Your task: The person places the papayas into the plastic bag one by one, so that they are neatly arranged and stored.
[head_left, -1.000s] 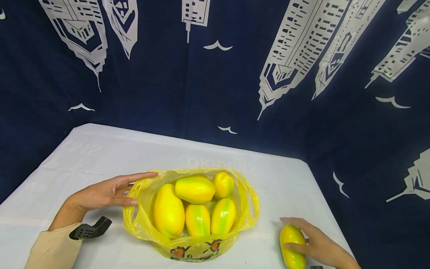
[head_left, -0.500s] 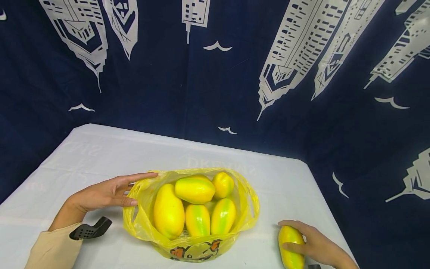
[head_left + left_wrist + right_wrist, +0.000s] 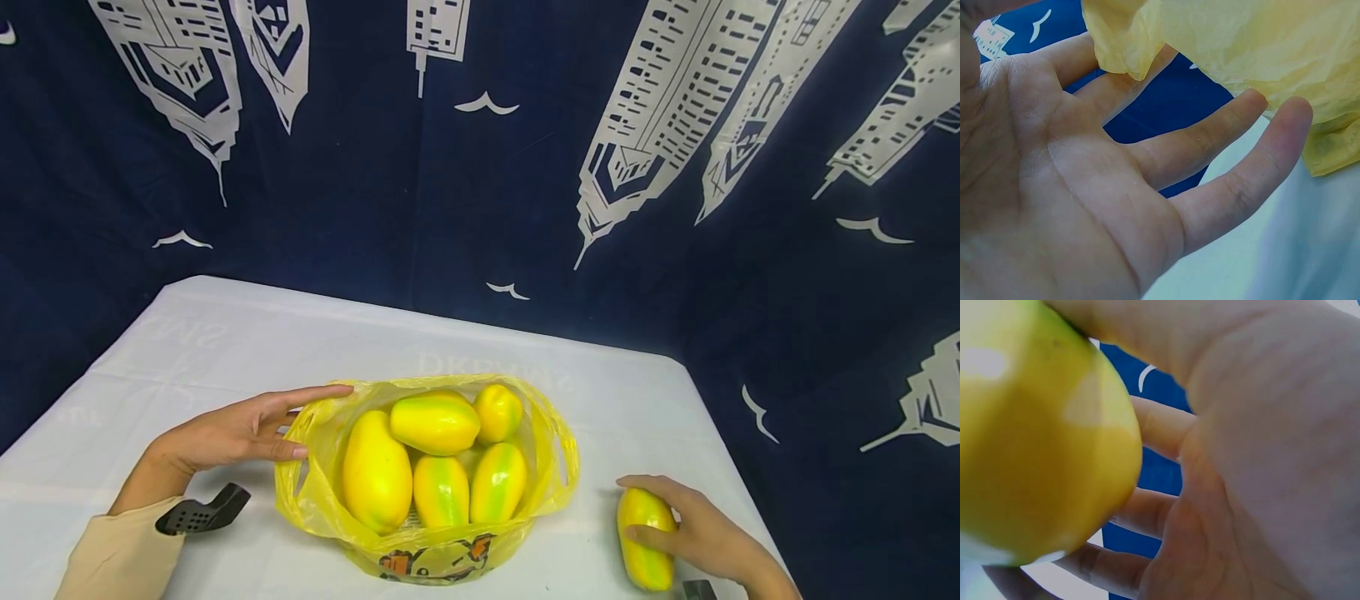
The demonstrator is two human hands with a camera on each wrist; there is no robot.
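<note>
A yellow plastic bag with a cartoon print stands with its mouth wide, and several yellow-green mangoes lie inside. My left hand is at the bag's left side, fingers spread, with the index fingertip at the far rim and the thumb by the left handle. In the left wrist view the bag's film overlaps the ends of two fingers, while the other two extend loosely beneath it. To the right of the bag, my right hand grips another mango, thumb on the near side and fingers around the far side.
A white cloth covers the table under the bag. Behind the table hangs a dark blue curtain with white building and bird prints. A black wrist strap piece sits at the left sleeve.
My right hand has shifted slightly left and away from me with the mango in its grip. The left hand and the bag have stayed in place.
</note>
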